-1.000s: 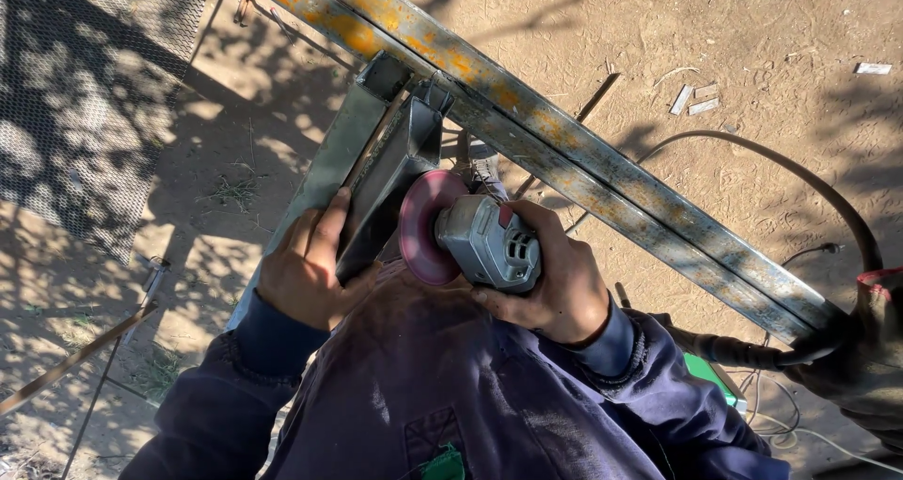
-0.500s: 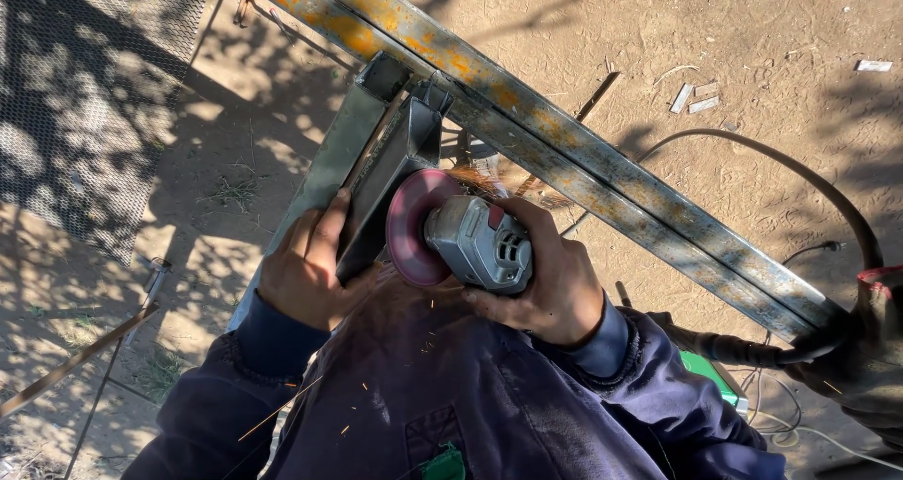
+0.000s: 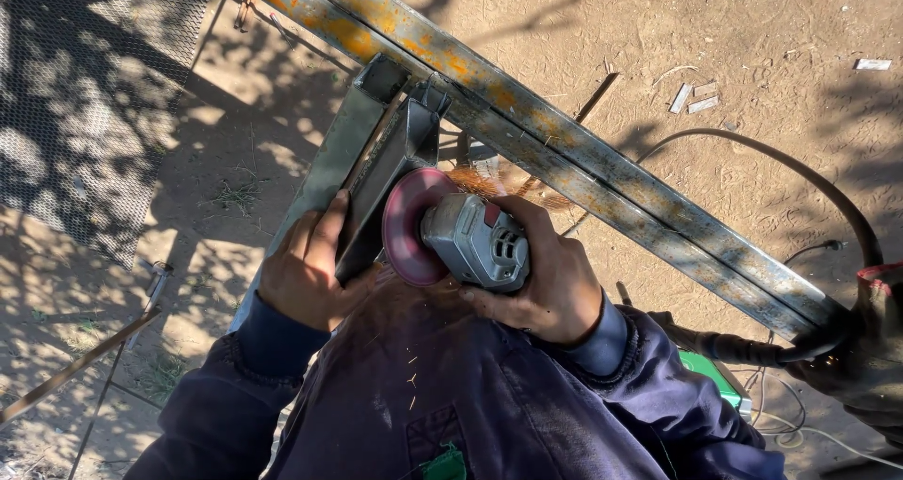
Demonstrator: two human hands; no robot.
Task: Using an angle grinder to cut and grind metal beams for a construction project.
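Head view, looking straight down at both hands over dirt ground. Right hand [image 3: 546, 283] is wrapped tight around a grey metal angle grinder [image 3: 478, 242], fingers over the top of the body, thumb underneath. Grinder sits at frame centre, just above the person's chest; its long axis runs roughly left-right, tilted slightly, with the head end pointing left. Round pink grinding disc [image 3: 411, 226] stands on edge at the left end, its face turned toward the dark steel bracket piece [image 3: 390, 174] and touching or just beside it; exact contact can't be told. A few orange sparks [image 3: 411, 381] show over the dark blue work jacket [image 3: 451, 405] below the disc.

Left hand [image 3: 306, 273] grips the lower end of the bracket piece, thumb along its right edge, fingers curled over the left side, right next to the disc. Bracket's long axis runs from lower left up to upper right, meeting a long rusty grey steel rail [image 3: 564, 160] that crosses the frame diagonally from top left to lower right.

Wire mesh panel [image 3: 94, 94] lies at upper left. Black cable [image 3: 800, 174] loops across the dirt at right. Small green object [image 3: 710, 372] shows beside the right sleeve.
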